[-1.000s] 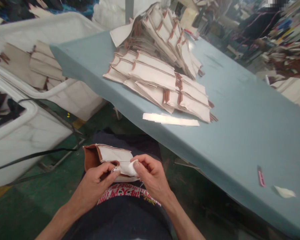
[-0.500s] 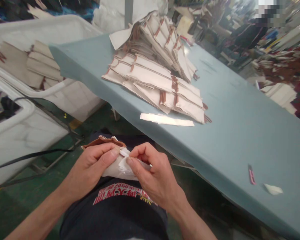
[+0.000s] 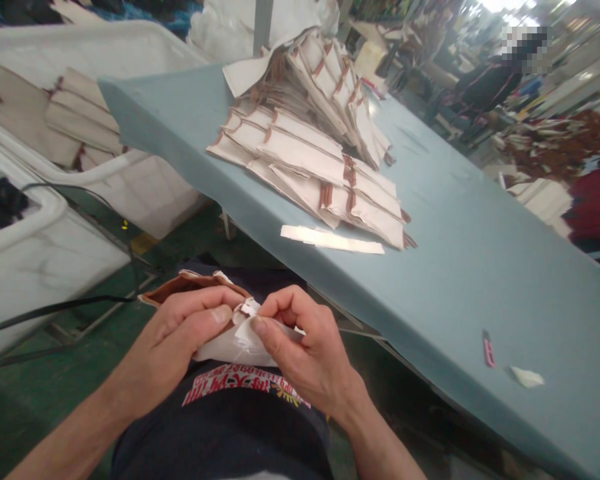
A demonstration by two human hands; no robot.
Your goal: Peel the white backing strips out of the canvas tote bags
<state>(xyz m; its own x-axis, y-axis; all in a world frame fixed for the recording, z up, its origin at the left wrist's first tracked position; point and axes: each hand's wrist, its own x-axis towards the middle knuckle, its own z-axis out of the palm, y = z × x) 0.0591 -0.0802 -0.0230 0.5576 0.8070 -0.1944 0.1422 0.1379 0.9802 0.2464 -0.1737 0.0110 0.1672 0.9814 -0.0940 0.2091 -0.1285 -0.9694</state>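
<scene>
Over my lap I hold a cream fabric piece with brown trim [image 3: 225, 345]. My left hand [image 3: 180, 333] is closed on its left part, thumb pressed on top. My right hand [image 3: 300, 347] pinches a small white tab [image 3: 247, 325] at the piece's edge between thumb and forefinger. Both hands touch each other at the fingertips. A pile of similar cream and brown pieces [image 3: 320, 153] lies on the blue-grey table [image 3: 505, 253] ahead of me.
A white strip [image 3: 333, 239] lies near the table's front edge. A small dark label [image 3: 489, 349] and a white scrap [image 3: 527, 377] lie at the right. White bins [image 3: 45, 247] with more pieces stand at the left. Another person [image 3: 490, 80] works far back right.
My hands rose and closed together on the piece; it was turned, so its brown side now shows at the left. The view has shifted slightly.
</scene>
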